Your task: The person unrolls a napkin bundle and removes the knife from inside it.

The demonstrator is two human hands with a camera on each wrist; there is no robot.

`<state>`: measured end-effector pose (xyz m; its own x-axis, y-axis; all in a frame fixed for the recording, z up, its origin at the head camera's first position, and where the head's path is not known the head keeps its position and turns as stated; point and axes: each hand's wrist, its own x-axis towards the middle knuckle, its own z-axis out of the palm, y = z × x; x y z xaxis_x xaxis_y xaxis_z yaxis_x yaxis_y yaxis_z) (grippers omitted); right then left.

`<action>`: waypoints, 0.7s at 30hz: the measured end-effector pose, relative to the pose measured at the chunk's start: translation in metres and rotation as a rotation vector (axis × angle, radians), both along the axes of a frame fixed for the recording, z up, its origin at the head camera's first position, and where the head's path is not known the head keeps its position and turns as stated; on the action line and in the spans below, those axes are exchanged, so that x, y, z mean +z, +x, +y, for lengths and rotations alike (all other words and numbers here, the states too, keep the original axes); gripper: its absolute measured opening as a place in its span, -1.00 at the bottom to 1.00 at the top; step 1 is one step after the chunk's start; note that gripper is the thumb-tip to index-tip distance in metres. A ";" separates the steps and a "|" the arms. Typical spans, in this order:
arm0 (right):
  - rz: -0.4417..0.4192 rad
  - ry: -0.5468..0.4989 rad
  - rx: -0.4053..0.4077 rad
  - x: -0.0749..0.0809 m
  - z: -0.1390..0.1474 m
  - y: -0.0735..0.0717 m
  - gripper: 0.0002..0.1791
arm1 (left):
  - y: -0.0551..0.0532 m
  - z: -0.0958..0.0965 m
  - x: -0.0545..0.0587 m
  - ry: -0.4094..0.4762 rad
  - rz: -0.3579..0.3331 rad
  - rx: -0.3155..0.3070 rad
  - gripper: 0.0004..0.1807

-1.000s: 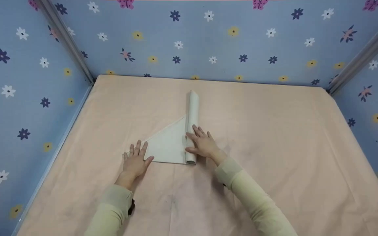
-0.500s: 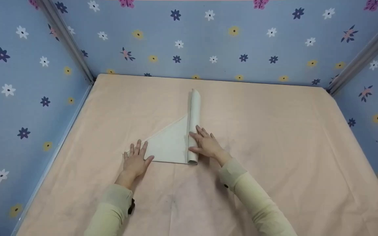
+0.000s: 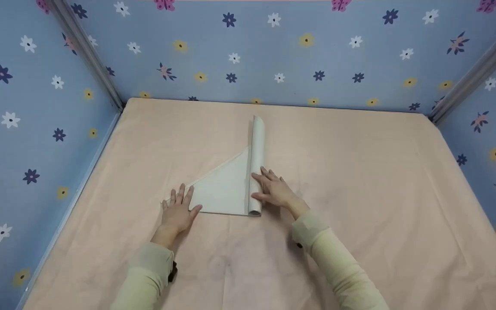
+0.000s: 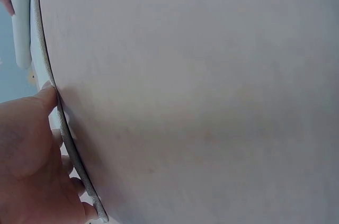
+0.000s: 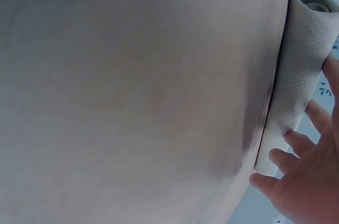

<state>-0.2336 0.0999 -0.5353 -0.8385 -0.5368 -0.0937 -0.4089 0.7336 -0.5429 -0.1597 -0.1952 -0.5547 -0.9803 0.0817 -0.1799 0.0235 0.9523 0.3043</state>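
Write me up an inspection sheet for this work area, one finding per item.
Surface: peach cover, creased, with faint dark patches towards the near side.
Job's things: pale sheet, lying flat on the left with a slanted far edge, its right side wound into a roll.
Clutter: nothing seen.
Left hand: spread over the sheet's left end.
Right hand: rests on the roll, towards its near end.
Cables: nothing seen.
Surroundings: flower-printed blue walls with grey corner posts.
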 end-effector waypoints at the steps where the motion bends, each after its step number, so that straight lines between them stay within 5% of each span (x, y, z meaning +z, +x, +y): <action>1: -0.002 -0.010 0.005 0.000 0.001 0.000 -0.23 | 0.000 0.000 0.000 -0.002 -0.004 0.002 -0.27; 21: -0.063 0.019 -0.020 0.001 0.012 0.001 -0.25 | 0.000 0.001 0.002 0.013 -0.005 0.000 -0.28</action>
<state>-0.2330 0.1122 -0.5342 -0.8415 -0.5172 -0.1565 -0.3593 0.7519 -0.5528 -0.1599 -0.1941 -0.5524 -0.9793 0.0838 -0.1841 0.0215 0.9482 0.3169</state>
